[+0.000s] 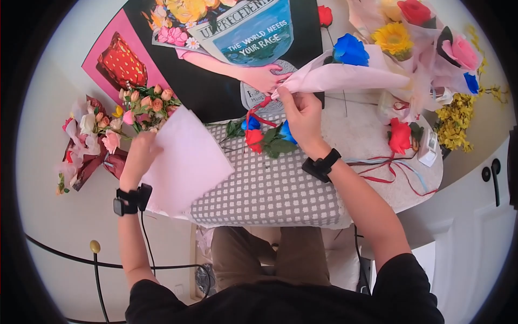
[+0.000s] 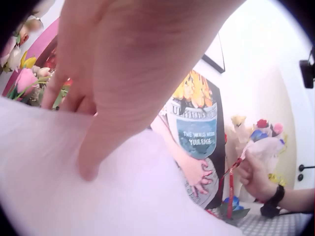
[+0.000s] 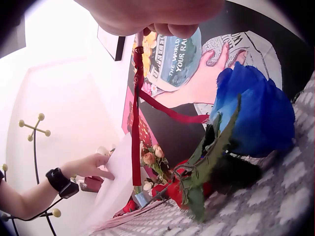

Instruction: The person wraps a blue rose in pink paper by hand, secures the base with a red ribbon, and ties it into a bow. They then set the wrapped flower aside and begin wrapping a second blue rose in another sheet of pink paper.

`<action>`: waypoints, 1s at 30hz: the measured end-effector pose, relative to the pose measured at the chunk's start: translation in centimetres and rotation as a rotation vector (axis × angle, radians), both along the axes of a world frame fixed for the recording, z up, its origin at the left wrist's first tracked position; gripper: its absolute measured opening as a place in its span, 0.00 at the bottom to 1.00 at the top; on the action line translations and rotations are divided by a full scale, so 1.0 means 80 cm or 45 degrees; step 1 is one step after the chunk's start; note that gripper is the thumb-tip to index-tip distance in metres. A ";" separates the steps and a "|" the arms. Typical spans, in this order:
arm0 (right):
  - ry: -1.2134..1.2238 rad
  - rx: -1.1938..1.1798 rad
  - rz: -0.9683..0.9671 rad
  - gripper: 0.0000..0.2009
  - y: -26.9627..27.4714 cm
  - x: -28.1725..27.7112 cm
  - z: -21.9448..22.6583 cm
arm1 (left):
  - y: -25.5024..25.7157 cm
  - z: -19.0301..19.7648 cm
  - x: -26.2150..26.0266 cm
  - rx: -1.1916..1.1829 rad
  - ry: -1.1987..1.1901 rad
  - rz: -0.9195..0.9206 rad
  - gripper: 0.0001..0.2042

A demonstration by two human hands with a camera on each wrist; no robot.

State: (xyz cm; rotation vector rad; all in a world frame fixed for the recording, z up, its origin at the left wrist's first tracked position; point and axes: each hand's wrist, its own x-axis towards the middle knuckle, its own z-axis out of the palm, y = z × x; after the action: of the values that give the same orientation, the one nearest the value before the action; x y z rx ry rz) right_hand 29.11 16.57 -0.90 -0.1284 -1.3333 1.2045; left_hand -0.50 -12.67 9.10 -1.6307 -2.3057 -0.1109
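The left hand (image 1: pixel 141 156) pinches the upper left edge of a pale pink paper sheet (image 1: pixel 189 162), thumb on the near face in the left wrist view. The right hand (image 1: pixel 303 119) grips the narrow tied end of a paper-wrapped blue rose (image 1: pixel 350 49), held above the table. Red ribbon (image 3: pixel 137 118) hangs from that end below the right hand. Under it, a loose blue rose (image 3: pixel 253 110) and a red rose (image 1: pixel 253 140) lie on the checked cloth (image 1: pixel 270 189).
Wrapped bouquets with a sunflower (image 1: pixel 392 39) stand at the right; a red rose (image 1: pixel 400 136), ribbons (image 1: pixel 391 162) and a small white box (image 1: pixel 428 147) lie there. Peach roses (image 1: pixel 145 105) and another bouquet (image 1: pixel 89 140) are at the left. A painting (image 1: pixel 178 81) stands behind.
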 end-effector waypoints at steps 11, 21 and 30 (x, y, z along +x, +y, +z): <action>0.022 -0.013 0.046 0.08 0.000 0.001 -0.004 | 0.065 -0.026 0.096 0.118 0.229 -0.356 0.29; 0.001 0.033 0.068 0.07 -0.003 0.000 0.001 | 0.192 0.015 0.195 0.377 0.073 -0.864 0.09; -0.064 -0.096 0.004 0.06 -0.014 0.001 0.012 | 0.242 -0.049 0.202 0.767 0.074 -1.012 0.14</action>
State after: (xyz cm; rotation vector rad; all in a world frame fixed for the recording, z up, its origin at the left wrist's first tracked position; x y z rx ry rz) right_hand 29.20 15.43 0.06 -0.2113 -1.3326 1.2617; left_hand 15.62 6.71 5.21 -2.0151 -1.2536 -0.8201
